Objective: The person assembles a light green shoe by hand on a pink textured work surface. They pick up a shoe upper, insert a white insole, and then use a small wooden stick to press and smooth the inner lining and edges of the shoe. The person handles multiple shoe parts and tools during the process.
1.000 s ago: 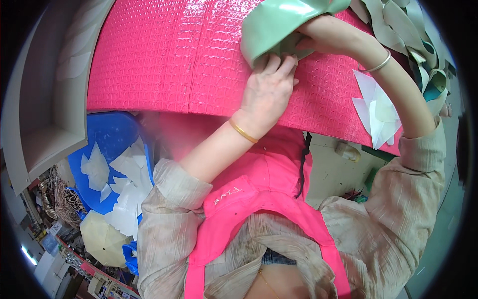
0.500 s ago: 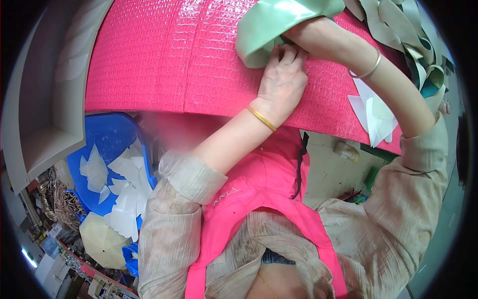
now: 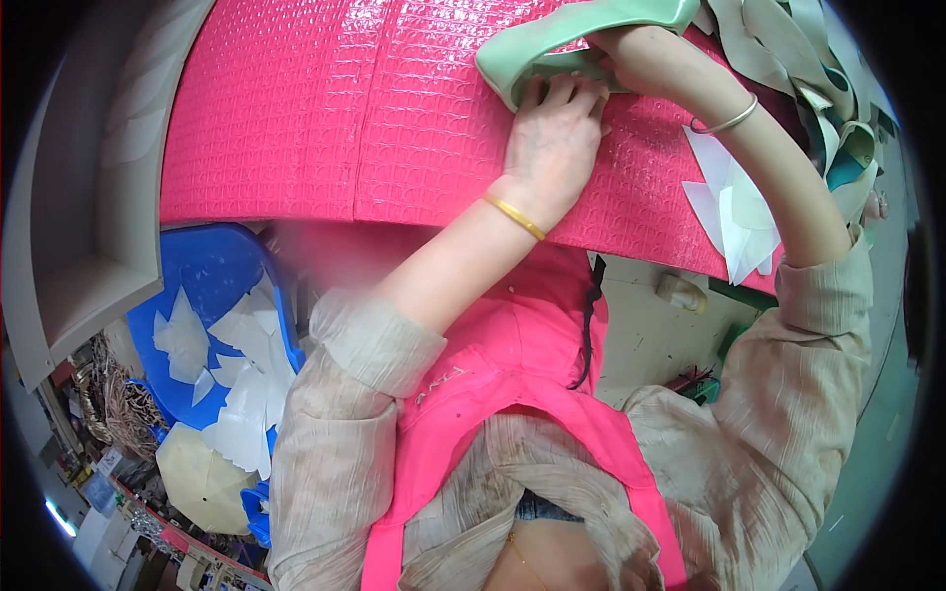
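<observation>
A glossy mint-green shoe upper (image 3: pixel 522 61) is held at the top of the view, its rounded end toward the left and its opening toward me. My left hand (image 3: pixel 554 133) has its fingers curled over the near edge, closed on it. From the right, my right hand (image 3: pixel 636 64) reaches into the opening and grips the upper; its fingertips are partly hidden by the green material. Beneath both hands lies the pink, embossed table cover (image 3: pixel 276 128).
Thin white cut pieces (image 3: pixel 741 217) lie at the table's right edge. A heap of grey-green uppers (image 3: pixel 764 49) sits at the upper right. On the left are a blue bin (image 3: pixel 163 335) holding white scraps and a grey tray-like box (image 3: pixel 94 217).
The shoe upper has tipped, so its opening shows more and looks narrower. My right hand has shifted slightly, and my left fingers have spread a little along the near edge.
</observation>
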Action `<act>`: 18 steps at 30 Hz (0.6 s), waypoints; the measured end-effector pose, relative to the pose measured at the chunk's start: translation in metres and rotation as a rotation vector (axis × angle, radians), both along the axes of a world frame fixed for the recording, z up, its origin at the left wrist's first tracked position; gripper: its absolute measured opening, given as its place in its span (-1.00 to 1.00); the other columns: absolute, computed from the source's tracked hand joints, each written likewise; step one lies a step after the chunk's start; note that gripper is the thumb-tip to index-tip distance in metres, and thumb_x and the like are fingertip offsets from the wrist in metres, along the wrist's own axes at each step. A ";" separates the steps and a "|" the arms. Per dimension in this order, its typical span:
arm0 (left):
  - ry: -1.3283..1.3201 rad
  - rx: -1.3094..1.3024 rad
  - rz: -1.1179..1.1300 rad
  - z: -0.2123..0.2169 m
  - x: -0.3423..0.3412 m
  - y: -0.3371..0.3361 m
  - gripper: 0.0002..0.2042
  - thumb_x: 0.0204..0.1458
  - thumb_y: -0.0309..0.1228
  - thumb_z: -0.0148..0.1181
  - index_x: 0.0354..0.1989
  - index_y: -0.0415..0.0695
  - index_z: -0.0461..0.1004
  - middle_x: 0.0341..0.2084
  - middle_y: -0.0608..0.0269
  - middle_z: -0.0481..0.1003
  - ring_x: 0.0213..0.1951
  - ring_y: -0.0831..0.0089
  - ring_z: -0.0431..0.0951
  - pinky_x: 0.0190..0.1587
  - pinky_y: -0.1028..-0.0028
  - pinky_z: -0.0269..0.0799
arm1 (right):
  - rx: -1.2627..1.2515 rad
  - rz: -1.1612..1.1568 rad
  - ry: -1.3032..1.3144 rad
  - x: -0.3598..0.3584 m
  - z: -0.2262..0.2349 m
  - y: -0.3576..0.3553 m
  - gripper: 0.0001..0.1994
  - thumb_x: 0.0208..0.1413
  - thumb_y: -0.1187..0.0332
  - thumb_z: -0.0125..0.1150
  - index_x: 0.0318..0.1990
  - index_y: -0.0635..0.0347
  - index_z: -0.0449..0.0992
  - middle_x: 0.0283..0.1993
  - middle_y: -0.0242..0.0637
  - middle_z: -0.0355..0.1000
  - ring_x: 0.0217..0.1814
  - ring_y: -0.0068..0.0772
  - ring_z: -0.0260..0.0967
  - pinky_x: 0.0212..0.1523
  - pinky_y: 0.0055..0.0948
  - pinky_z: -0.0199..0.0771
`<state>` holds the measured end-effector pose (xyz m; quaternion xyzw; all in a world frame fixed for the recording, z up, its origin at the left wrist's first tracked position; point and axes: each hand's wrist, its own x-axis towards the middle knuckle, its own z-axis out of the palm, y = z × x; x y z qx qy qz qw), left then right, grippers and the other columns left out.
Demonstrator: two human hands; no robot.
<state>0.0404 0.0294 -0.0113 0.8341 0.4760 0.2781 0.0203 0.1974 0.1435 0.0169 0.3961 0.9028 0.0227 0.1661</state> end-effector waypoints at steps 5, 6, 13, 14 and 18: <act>-0.026 0.019 0.091 -0.006 0.005 -0.001 -0.67 -0.08 -0.28 0.12 -0.10 -0.07 0.40 -0.17 0.19 0.34 -0.10 0.23 0.30 0.06 0.12 0.16 | 0.372 0.209 0.178 -0.001 -0.008 -0.009 -0.62 -0.16 0.41 0.15 -0.09 0.25 0.38 -0.22 -0.05 0.40 -0.21 -0.11 0.40 -0.16 -0.30 0.38; -0.064 0.026 0.105 -0.007 0.007 -0.002 -0.67 -0.08 -0.27 0.12 -0.10 -0.06 0.40 -0.16 0.18 0.33 -0.09 0.20 0.29 0.07 0.06 0.15 | 0.381 0.249 0.172 -0.004 -0.001 -0.015 -0.60 -0.19 0.41 0.15 -0.09 0.26 0.36 -0.22 -0.03 0.39 -0.20 -0.10 0.39 -0.16 -0.30 0.38; 0.129 0.046 0.226 -0.013 0.028 -0.008 -0.67 -0.03 -0.20 0.04 -0.11 -0.07 0.43 -0.09 0.07 0.31 0.01 0.11 0.23 0.08 -0.19 0.00 | 0.038 -0.015 0.353 -0.038 0.038 -0.059 -0.72 -0.17 0.53 0.09 -0.21 0.25 0.45 -0.33 -0.01 0.41 -0.24 -0.05 0.40 -0.19 -0.24 0.41; 0.153 0.039 0.131 -0.017 0.017 -0.008 -0.66 -0.03 -0.22 0.02 -0.10 -0.11 0.43 -0.07 0.03 0.31 0.04 0.10 0.22 0.07 -0.19 0.01 | -0.009 0.121 0.690 -0.030 0.027 -0.060 -0.77 -0.09 0.51 0.06 -0.21 0.27 0.45 -0.34 0.02 0.41 -0.22 0.00 0.38 -0.18 -0.23 0.40; 0.232 0.073 -0.048 0.026 -0.079 -0.020 -0.52 -0.21 -0.46 0.01 -0.02 -0.36 0.29 -0.15 0.01 0.35 -0.11 0.26 0.38 0.07 0.38 0.22 | -0.083 0.060 0.806 -0.017 -0.010 -0.093 -0.53 0.06 0.28 0.05 0.16 0.11 0.23 0.21 -0.22 0.17 0.21 -0.15 0.13 0.13 -0.24 0.15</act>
